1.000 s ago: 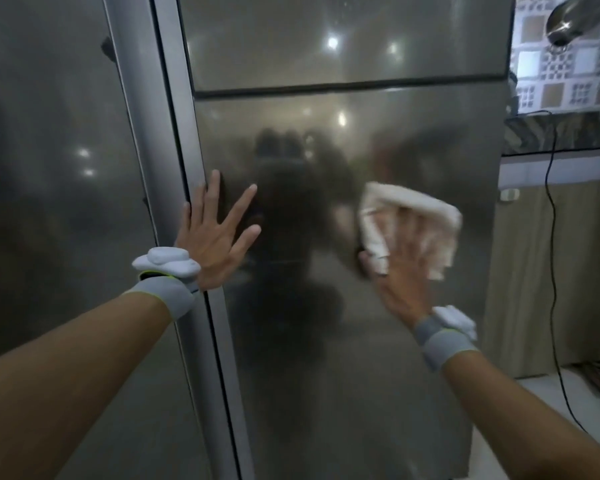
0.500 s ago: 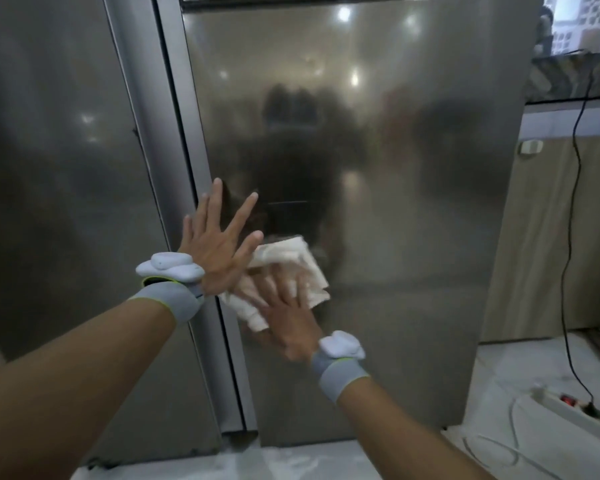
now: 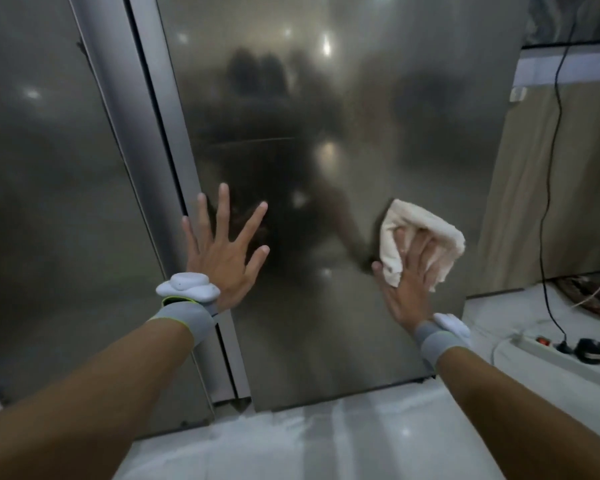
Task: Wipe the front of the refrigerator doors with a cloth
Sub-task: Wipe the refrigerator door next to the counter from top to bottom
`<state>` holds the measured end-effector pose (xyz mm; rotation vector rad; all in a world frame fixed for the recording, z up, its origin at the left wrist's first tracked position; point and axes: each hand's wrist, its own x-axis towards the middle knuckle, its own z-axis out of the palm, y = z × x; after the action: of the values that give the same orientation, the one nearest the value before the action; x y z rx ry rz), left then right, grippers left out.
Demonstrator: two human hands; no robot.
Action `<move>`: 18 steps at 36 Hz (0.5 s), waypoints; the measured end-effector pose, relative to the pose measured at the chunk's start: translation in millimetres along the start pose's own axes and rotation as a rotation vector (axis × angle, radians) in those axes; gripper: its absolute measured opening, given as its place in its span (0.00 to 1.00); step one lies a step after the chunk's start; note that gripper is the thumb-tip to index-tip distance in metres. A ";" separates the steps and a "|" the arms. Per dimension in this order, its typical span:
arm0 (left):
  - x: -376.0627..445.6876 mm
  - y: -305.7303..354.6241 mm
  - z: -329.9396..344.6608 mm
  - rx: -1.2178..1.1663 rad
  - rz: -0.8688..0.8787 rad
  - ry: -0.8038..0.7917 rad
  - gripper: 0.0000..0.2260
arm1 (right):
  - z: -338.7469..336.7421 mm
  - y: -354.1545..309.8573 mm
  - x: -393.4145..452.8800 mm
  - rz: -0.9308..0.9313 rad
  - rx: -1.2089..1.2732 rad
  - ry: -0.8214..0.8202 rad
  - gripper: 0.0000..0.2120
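To the left of my left hand stands the left door (image 3: 49, 202), grey steel, dull with reflections, reaching down to the floor. Between it and the next door runs a lighter upright strip (image 3: 146, 140) with a dark seam along its right edge.

My left hand (image 3: 222, 258) is flat against the right door (image 3: 309, 323), just right of that seam, fingers spread wide and pointing up, holding nothing. A grey wristband (image 3: 184, 322) with a white lump on top sits at the wrist.

Between my two hands the door surface shows a dark blurred reflection and several bright light spots.

My right hand (image 3: 407, 282) presses the cloth (image 3: 423, 233) against the same door, low on the panel and near its right edge. The cloth is cream-coloured, bunched, and lies under my fingers and above them; the palm and fingers are laid flat over it rather than curled round it. A matching wristband (image 3: 437, 341) is on this wrist.

To the right of the cloth hand, past the door's edge: a tan wall panel (image 3: 541, 188), a black cable (image 3: 548, 209) hanging down it, and a white power strip (image 3: 561, 355) on the pale floor (image 3: 291, 445).
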<state>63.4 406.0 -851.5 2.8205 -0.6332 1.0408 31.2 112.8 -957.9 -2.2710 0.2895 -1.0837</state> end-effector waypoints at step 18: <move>-52.6 -4.4 56.5 -0.049 -0.021 -0.058 0.30 | 106.7 -59.3 -116.0 -0.027 0.028 -0.212 0.40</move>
<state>63.3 417.2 -928.1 2.8180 -0.6239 0.9300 34.6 255.3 -1047.7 -2.3464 0.1570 -0.8453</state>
